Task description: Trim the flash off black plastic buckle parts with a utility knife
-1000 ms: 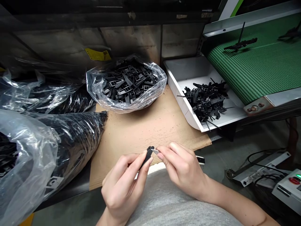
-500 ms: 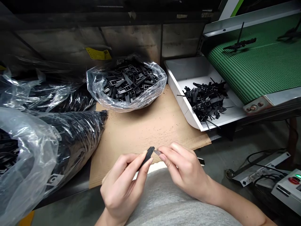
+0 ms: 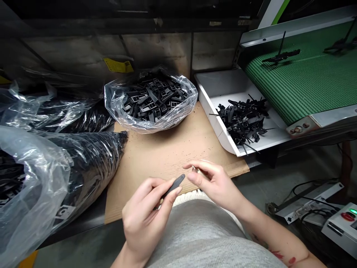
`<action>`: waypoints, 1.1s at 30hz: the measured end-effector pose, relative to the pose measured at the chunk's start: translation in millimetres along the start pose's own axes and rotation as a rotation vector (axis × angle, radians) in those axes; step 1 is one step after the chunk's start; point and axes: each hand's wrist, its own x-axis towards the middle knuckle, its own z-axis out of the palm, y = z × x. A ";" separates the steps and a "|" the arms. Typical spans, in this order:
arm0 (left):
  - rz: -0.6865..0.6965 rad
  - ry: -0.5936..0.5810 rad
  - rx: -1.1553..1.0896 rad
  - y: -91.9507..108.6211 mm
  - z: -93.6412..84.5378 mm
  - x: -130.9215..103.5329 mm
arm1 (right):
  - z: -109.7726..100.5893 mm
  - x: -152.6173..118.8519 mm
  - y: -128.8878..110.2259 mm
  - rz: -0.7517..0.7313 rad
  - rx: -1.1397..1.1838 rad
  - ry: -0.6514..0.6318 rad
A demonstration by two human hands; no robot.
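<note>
My left hand [image 3: 146, 216] pinches a slim black plastic part [image 3: 175, 183] between thumb and fingers, its narrow end pointing up and right. My right hand [image 3: 216, 186] is just right of that part, apart from it. In its curled fingers is a small knife [image 3: 195, 170], of which only a bit of metal shows; the palm and fingers hide the rest. Both hands are over the near edge of a cardboard sheet [image 3: 156, 156] strewn with dark crumbs. Beyond them, a clear plastic bag [image 3: 111, 100] is full of similar black parts [image 3: 156, 98].
Right of the bag, a white tray [image 3: 220, 134] holds a heap of black mouldings [image 3: 245, 119]. A green conveyor belt [image 3: 309, 85] slopes above it, carrying branched black mouldings [image 3: 280, 56]. Stuffed plastic bags [image 3: 86, 163] lie at left. A grey control box [image 3: 341, 227] stands low at right.
My right hand has drawn the knife back from the part's tip, raising and opening its index finger a little. The part has turned slightly in my left hand.
</note>
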 end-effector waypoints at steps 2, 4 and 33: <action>-0.014 -0.006 -0.024 0.2 0.3 1.9 | 3.2 5.1 -6.4 0.064 0.108 -0.081; -0.038 -0.010 -0.042 0.0 0.1 2.8 | 5.6 8.9 -10.8 0.124 0.165 -0.116; -0.894 -0.127 -0.879 -3.9 -4.8 11.2 | 1.8 9.1 -0.3 0.276 0.501 -0.182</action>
